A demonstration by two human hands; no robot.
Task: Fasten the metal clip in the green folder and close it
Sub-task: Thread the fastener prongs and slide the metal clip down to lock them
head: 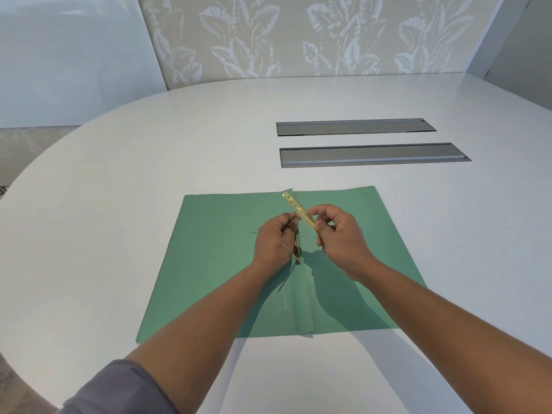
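Note:
The green folder (pixel 215 264) lies open and flat on the white table, its spine fold running toward me down the middle. My right hand (pixel 340 240) pinches a gold metal clip bar (pixel 298 210), tilted up and to the left above the spine. My left hand (pixel 273 240) grips the clip's thin gold prongs (pixel 296 252) right at the spine, fingers closed around them. Both hands hover over the folder's centre, close together. How the prongs pass through the folder is hidden by my left hand.
Two grey recessed cable trays (pixel 355 127) (pixel 373 154) sit in the table (pixel 149 144) beyond the folder, to the right. The rounded table edge curves along the left. A patterned wall stands behind.

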